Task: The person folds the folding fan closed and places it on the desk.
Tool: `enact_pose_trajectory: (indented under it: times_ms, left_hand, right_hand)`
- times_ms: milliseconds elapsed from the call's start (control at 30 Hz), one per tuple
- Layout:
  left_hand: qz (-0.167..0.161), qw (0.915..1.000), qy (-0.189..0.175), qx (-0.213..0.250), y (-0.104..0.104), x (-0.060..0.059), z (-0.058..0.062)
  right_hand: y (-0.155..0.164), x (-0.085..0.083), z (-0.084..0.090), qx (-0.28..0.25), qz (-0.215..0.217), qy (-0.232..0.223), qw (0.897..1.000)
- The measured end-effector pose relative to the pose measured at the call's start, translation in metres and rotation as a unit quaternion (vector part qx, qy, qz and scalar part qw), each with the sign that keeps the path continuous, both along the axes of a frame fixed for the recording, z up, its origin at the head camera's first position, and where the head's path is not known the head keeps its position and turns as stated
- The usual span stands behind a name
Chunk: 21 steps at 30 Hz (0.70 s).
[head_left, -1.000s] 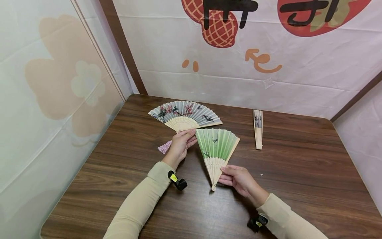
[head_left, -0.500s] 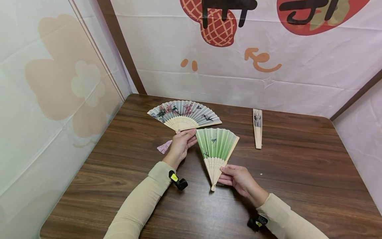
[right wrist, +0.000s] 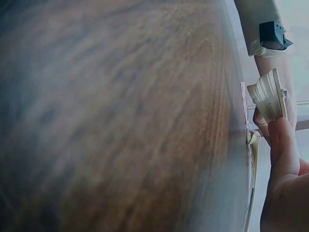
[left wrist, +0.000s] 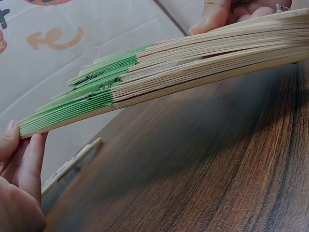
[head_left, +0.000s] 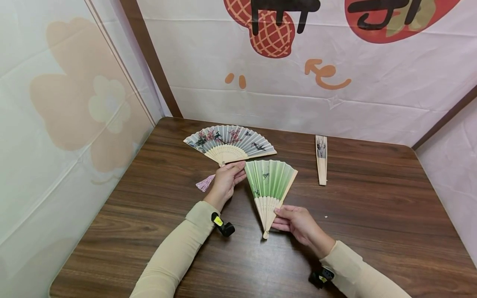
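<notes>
A green folding fan (head_left: 271, 180), partly spread, is held above the table by both hands. My left hand (head_left: 225, 182) pinches its upper left corner between thumb and fingers; the left wrist view shows this grip at the tip of the lowest guard stick. On the fan's other side, my right hand (head_left: 299, 225) holds the pale right guard stick low down, near the pivot. Seen edge-on in the left wrist view, the green pleats (left wrist: 91, 99) lie in loosely stacked layers. The right wrist view shows the ribs (right wrist: 270, 96) above the right thumb.
Behind the left hand lies a spread grey folding fan (head_left: 231, 142) with printed flowers and a pink tassel (head_left: 205, 183). A closed folding fan (head_left: 321, 161) lies at the back right of the brown wooden table (head_left: 372, 198). Printed cloth walls (head_left: 208, 54) stand at the back and sides.
Both hands keep their grip and place. The green fan looks very slightly narrower, and the head view has shifted a little.
</notes>
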<state>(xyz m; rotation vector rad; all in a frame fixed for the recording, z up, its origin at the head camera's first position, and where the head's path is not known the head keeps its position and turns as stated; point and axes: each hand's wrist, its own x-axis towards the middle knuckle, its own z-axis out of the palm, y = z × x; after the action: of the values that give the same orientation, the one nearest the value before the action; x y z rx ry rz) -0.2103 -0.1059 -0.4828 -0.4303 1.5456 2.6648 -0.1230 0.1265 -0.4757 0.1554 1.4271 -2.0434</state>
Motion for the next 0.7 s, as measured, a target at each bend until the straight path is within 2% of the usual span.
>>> enact_pose_trajectory:
  times_ms: [700]
  left_hand:
    - [-0.01,0.9997,-0.002,-0.02,0.0019,0.0004,0.0002]
  right_hand:
    - [-0.0024,0.0021,0.0016,0.009,0.01,0.011,1.0]
